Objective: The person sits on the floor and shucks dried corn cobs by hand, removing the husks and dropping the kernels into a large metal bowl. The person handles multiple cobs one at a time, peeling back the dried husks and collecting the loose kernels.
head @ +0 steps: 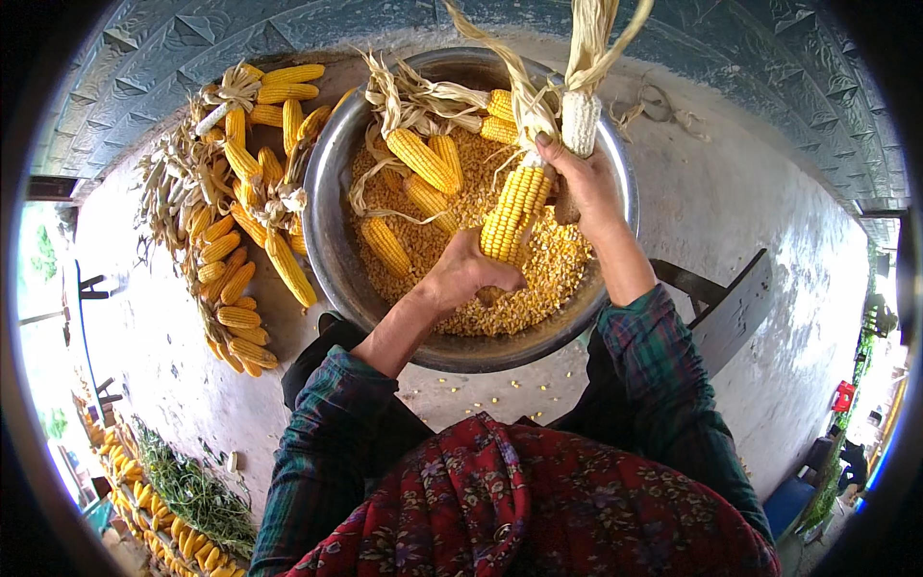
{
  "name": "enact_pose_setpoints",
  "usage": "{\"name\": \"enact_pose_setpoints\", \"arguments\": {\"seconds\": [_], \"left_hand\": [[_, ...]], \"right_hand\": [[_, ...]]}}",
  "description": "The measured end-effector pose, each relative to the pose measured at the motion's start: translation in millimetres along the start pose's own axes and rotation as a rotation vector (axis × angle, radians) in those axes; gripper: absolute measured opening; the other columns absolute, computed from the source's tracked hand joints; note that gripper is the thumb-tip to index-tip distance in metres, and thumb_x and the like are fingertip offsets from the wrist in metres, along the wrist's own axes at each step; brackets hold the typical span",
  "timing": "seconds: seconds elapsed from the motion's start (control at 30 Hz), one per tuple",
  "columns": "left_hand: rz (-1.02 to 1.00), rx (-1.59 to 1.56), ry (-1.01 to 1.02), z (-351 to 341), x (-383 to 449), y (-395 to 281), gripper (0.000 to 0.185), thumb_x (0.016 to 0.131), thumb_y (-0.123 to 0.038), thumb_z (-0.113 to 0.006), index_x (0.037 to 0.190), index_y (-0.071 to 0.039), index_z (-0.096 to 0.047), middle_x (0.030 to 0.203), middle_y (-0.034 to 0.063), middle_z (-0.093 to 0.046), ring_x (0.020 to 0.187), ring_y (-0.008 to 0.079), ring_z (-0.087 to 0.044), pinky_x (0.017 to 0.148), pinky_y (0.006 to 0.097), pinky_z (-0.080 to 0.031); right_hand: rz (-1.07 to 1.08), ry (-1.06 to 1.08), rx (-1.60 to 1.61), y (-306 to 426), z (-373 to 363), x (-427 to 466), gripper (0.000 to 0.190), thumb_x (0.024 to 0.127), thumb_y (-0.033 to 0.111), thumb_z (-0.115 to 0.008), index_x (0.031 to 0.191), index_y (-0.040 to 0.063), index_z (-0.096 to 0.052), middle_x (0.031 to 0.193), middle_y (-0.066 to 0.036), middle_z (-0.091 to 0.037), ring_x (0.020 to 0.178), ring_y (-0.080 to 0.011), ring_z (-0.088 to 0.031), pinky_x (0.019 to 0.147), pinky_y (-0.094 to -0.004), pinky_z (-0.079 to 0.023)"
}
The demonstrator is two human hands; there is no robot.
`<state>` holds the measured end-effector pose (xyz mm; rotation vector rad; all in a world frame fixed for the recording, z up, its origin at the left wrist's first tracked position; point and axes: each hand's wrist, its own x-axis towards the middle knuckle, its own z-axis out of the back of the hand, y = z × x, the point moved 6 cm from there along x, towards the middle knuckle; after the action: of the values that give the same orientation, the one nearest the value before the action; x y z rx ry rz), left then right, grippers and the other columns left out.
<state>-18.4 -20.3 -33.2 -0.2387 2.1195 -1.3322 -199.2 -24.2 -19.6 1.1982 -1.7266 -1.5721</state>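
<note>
Over a wide metal basin (328, 267), my left hand (461, 270) grips the lower end of a yellow corn ear (515, 209). At the ear's upper end, my right hand (593, 180) is closed around its base, with the thumb by the pale husk (533, 108). A stripped white cob (581, 122), its dry husk still attached, stands up against the right hand; whether the fingers also hold it cannot be seen. Loose corn kernels (555, 267) fill the basin's bottom. Several husk-tailed ears (425, 160) lie on the kernels at the left and back.
A heap of corn ears (234, 267) with tied husks lies on the concrete floor left of the basin. A dark metal-legged stool or bench (732, 317) stands at the right. Scattered kernels (495, 399) dot the floor between my legs. More corn (166, 526) lies beside green stalks (191, 476) at lower left.
</note>
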Motion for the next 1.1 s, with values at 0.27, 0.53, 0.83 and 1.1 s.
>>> {"name": "enact_pose_setpoints", "arguments": {"seconds": [0.27, 0.53, 0.83, 1.1], "left_hand": [[-0.247, 0.503, -0.399, 17.8, 9.8, 17.5, 0.040, 0.065, -0.011, -0.073, 0.097, 0.003, -0.055, 0.079, 0.0085, -0.064, 0.069, 0.0194, -0.063, 0.061, 0.0318, -0.051], [0.013, -0.081, -0.103, 6.5, 6.1, 6.6, 0.043, 0.066, -0.010, -0.071, 0.104, 0.003, -0.055, 0.077, 0.0055, -0.064, 0.068, 0.0132, -0.061, 0.064, 0.0250, -0.048], [-0.008, 0.711, -0.421, 15.9, 5.9, 4.2, 0.071, 0.058, -0.023, -0.074, 0.115, 0.007, -0.045, 0.086, 0.0218, -0.064, 0.080, 0.0340, -0.064, 0.076, 0.0388, -0.053], [0.035, 0.039, -0.095, 9.1, 8.3, 1.6, 0.034, 0.068, -0.011, -0.070, 0.098, 0.001, -0.061, 0.077, 0.0058, -0.064, 0.067, 0.0149, -0.061, 0.058, 0.0270, -0.049]], "right_hand": [[-0.120, 0.155, 0.051, -9.3, -40.7, -19.5, 0.049, 0.078, 0.020, -0.075, 0.120, 0.004, -0.054, 0.102, -0.005, -0.064, 0.098, -0.0165, -0.058, 0.089, -0.0300, -0.045], [0.022, 0.011, -0.001, -7.2, -27.2, -15.1, 0.041, 0.082, 0.024, -0.073, 0.112, 0.004, -0.055, 0.094, -0.005, -0.064, 0.089, -0.0142, -0.061, 0.078, -0.0302, -0.052], [-0.099, 0.178, 0.018, -27.0, -47.8, -28.6, 0.053, 0.079, 0.021, -0.075, 0.122, 0.001, -0.051, 0.107, -0.006, -0.063, 0.094, -0.0153, -0.059, 0.082, -0.0286, -0.048], [0.005, 0.141, 0.023, -18.7, -44.3, -27.5, 0.046, 0.081, 0.018, -0.074, 0.119, 0.004, -0.053, 0.097, -0.003, -0.063, 0.086, -0.0137, -0.060, 0.077, -0.0291, -0.050]]}}
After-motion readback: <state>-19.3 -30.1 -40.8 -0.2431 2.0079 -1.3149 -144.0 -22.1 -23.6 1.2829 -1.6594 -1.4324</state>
